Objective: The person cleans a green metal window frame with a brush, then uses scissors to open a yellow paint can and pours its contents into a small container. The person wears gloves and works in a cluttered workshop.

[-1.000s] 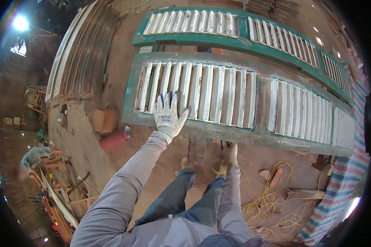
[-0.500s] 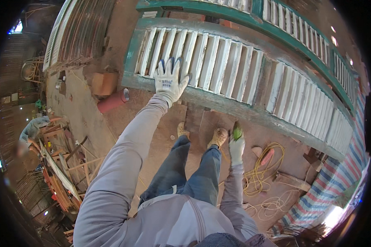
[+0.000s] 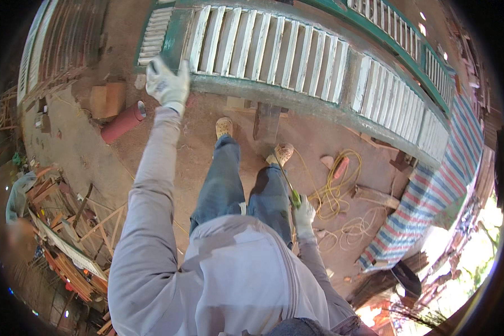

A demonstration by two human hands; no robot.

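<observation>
The largest thing that we see is the near shutter (image 3: pixel 350 73), with green frame and white slats, which lies across the front of the person; we take it as our landmark. Beyond its far edge, toward its right part, there is a second shutter (image 3: pixel 421 56) of the same kind. Well apart to its left is a stack of panels (image 3: pixel 67 45). By its right end a striped sheet (image 3: pixel 437 168) spreads. On the floor, on the near side of the shutter, we see a coil of yellow cord (image 3: pixel 331 196), and a red roll (image 3: pixel 120 123) lies off its left end.

Now we come to the hands, both in pale gloves. The left grip (image 3: pixel 167 84) is at the near left corner of the shutter, with fingers loosely spread and nothing held; if it touches the frame, we cannot tell. The right grip (image 3: pixel 304 215) is well apart from the shutter, on its near side, and is closed around a slim tool (image 3: pixel 295 197) with a green part; its exact kind we cannot tell.

We judge that the step in hand is to position the left grip at the shutter corner, while the tool is carried and not applied. The next move, we think, calls for a sure contact on the frame and for keeping the tool tip away from the leg
</observation>
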